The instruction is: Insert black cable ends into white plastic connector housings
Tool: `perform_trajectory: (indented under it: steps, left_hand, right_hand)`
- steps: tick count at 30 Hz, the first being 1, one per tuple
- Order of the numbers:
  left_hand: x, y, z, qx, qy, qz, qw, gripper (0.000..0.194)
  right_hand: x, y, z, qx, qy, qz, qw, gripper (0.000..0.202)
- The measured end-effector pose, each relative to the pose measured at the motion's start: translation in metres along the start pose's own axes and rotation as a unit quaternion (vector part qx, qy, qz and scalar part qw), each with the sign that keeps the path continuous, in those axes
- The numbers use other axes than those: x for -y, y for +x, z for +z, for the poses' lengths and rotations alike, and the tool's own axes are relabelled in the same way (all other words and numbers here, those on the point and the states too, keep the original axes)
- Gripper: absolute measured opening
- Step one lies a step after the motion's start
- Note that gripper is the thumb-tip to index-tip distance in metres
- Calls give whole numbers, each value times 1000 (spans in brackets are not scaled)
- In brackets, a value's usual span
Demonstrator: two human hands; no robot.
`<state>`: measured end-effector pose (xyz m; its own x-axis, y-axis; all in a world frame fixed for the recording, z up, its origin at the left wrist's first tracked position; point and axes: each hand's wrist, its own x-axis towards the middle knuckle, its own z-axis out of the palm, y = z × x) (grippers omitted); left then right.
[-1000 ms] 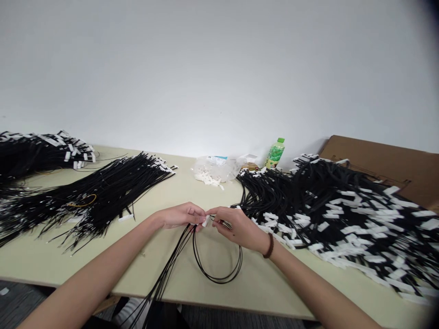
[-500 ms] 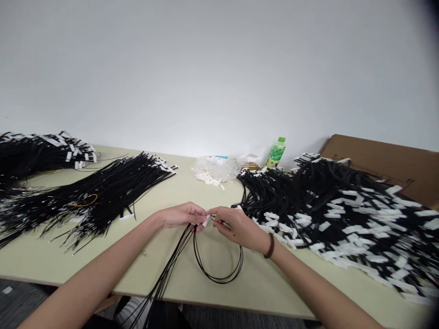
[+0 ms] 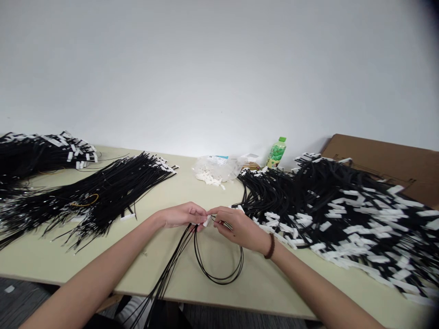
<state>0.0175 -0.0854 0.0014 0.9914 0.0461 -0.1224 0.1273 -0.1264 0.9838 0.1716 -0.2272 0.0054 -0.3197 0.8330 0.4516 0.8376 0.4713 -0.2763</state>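
Near the middle of the table, my left hand is closed on several black cables and a small white connector. Some of these cables hang down over the table's front edge. My right hand is closed on thin black cable ends just right of the connector, its fingertips meeting those of my left hand. A loop of black cable hangs below, between the two hands. The exact grip of the fingertips is too small to make out.
Black cable bundles lie on the left of the table. A larger pile with white connectors covers the right. Behind are a clear bag of white parts, a green bottle and brown cardboard.
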Motion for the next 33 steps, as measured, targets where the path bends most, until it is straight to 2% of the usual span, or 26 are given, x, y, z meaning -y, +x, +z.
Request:
perform_trajectory:
  steps: [16, 33]
  left_hand:
    - [-3, 0, 1, -2, -1, -18, 1000, 26]
    - [-6, -1, 2, 0, 8, -6, 1000, 22]
  right_hand:
    - [0, 0, 1, 1, -13, -4, 1000, 15]
    - [1, -1, 2, 9, -27, 1, 1000, 15]
